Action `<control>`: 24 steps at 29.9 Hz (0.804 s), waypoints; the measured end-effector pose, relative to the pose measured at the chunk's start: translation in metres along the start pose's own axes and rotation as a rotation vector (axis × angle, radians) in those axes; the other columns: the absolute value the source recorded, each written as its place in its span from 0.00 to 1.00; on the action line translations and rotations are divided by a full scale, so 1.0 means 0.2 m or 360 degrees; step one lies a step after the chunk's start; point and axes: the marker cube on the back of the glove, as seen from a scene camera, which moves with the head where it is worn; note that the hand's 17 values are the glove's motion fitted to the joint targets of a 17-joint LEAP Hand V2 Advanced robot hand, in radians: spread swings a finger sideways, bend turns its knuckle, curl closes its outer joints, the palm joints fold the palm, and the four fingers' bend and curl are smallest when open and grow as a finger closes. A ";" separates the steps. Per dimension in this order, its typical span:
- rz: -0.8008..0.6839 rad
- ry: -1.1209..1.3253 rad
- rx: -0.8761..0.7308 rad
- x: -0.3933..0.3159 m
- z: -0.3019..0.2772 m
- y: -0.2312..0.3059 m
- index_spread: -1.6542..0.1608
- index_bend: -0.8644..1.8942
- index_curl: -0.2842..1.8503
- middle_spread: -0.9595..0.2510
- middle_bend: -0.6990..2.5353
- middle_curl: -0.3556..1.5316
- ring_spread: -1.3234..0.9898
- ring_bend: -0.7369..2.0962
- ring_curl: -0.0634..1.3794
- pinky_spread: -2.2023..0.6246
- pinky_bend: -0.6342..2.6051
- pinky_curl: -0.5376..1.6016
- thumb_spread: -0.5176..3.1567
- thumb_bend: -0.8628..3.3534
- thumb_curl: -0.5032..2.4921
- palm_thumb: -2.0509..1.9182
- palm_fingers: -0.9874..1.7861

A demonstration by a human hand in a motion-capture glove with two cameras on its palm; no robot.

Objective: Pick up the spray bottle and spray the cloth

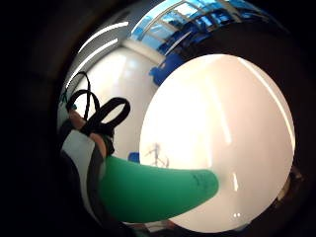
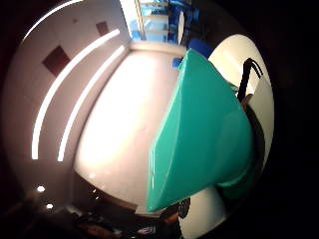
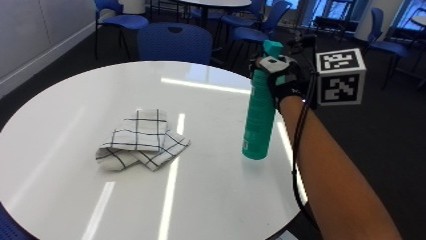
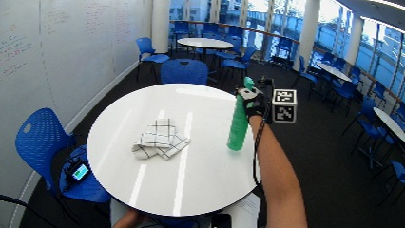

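Note:
A tall green spray bottle [image 3: 259, 120] stands near the right edge of the round white table [image 3: 73, 110], tilted slightly. I cannot tell whether its base touches the tabletop. My gloved right hand [image 3: 283, 76] grips it by the neck, just under the spray head, fingers curled round it. The white checked cloth [image 3: 142, 140] lies folded on the table, well to the left of the bottle. The wide outside view shows the same bottle [image 4: 238, 124], hand [image 4: 256, 102] and cloth [image 4: 159, 139]. Both palm views are filled by the green bottle [image 1: 158, 195] [image 2: 204, 134] over the white table [image 1: 217, 123].
A blue chair [image 3: 176, 43] stands at the table's far side and another blue chair [image 4: 45, 137] at its left. More tables and blue chairs [image 4: 208, 43] fill the room behind. The table edge [image 3: 293, 200] runs close to the bottle's right.

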 end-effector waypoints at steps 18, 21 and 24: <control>0.0216 0.0373 -0.1342 -0.34 0.38 0.33 0.76 0.40 0.37 0.67 0.37 0.45 0.50 0.48 0.36 0.71 0.32 0.42 0.28 0.20 0.39 0.75 0.85; 0.0257 0.0574 -0.1638 -0.39 0.46 0.43 0.76 0.40 0.37 0.67 0.37 0.45 0.50 0.48 0.36 0.72 0.32 0.42 0.28 0.20 0.39 0.75 0.85; 0.0291 0.0763 -0.1792 -0.40 0.52 0.45 0.76 0.40 0.37 0.66 0.38 0.45 0.50 0.48 0.35 0.72 0.31 0.42 0.28 0.20 0.39 0.75 0.85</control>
